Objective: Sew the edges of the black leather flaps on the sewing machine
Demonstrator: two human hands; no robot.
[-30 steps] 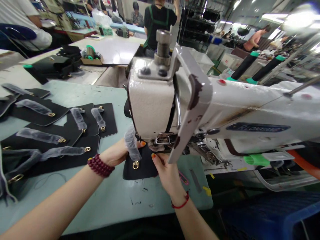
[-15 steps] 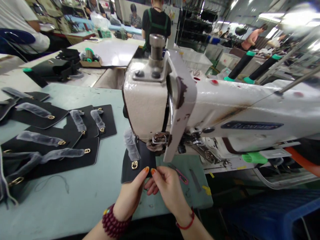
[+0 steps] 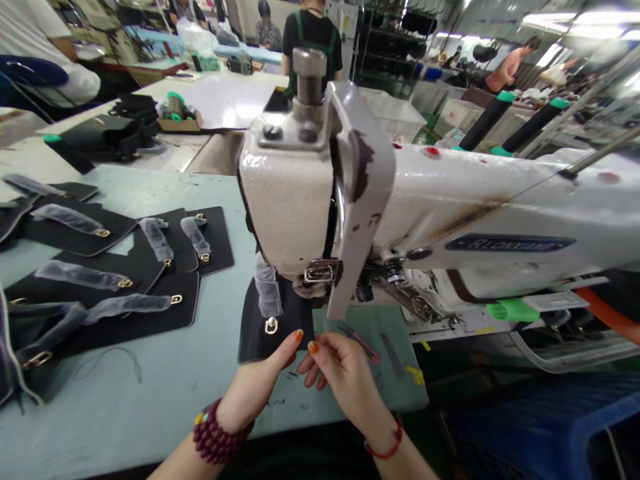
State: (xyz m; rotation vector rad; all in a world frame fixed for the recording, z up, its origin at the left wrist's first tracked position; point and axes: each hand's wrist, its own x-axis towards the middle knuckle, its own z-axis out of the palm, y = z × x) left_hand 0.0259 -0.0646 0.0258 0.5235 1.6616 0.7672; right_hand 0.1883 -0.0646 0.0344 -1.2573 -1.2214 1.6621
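A black leather panel [image 3: 255, 340] lies on the sewing table beneath the head of a white sewing machine [image 3: 290, 207]. On it sit a strap wrapped in clear plastic [image 3: 269, 293] and a gold buckle [image 3: 271, 325]. My left hand [image 3: 260, 387] grips the panel's near edge, thumb on top and fingers mostly hidden beneath. Just right of the panel's near corner, my right hand [image 3: 345, 377] has its thumb against the index finger and the other fingers curled. Whatever it may pinch is too small to make out. The needle area is hidden behind the machine head.
Several black panels with wrapped straps [image 3: 165, 287] lie on the left. Pink-handled snips [image 3: 367, 350] and a flat metal strip [image 3: 391, 355] rest right of my right hand. A blue crate [image 3: 540, 427] stands at lower right. Co-workers are in the background.
My right hand has shifted slightly right, widening the gap between my thumbs. My left hand has moved a little left and down at the wrist. The panel has barely shifted.
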